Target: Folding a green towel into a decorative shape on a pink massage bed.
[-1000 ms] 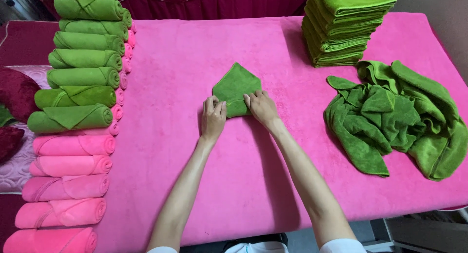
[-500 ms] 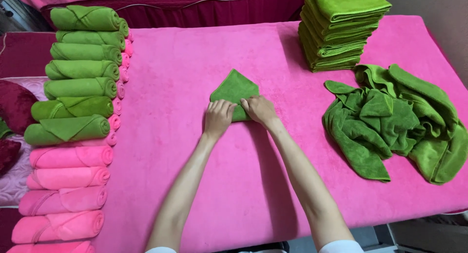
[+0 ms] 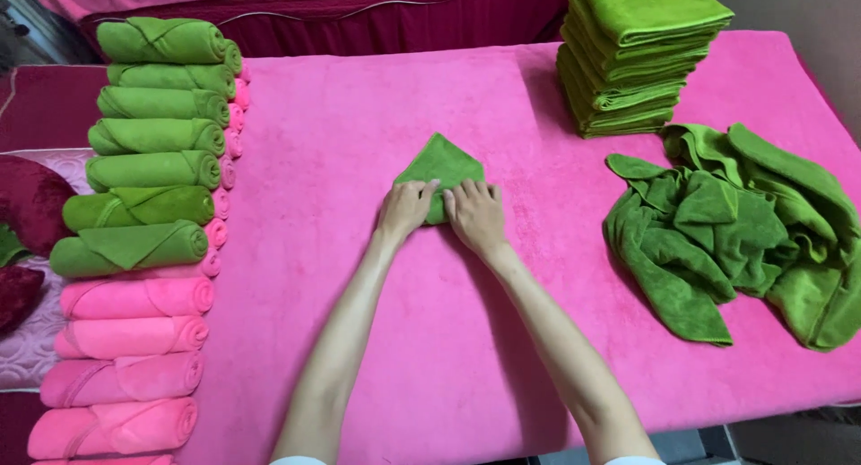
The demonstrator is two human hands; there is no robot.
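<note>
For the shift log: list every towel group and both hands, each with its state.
Green towel: part-rolled, pointed tip free.
Left hand: pressing on the roll.
Right hand: pressing on the roll.
Green rolls: rolled, in a row.
Pink rolls: rolled.
Green stack: folded flat.
Green heap: crumpled.

We see a surface (image 3: 377, 357) covered in bright pink cloth. At its centre lies a small green towel (image 3: 441, 165); at one o'clock a stack of folded green towels (image 3: 637, 66); at three a loose heap of green towels (image 3: 735, 227); at nine, rows of rolled green towels (image 3: 152, 138) and rolled pink towels (image 3: 130, 339).
</note>
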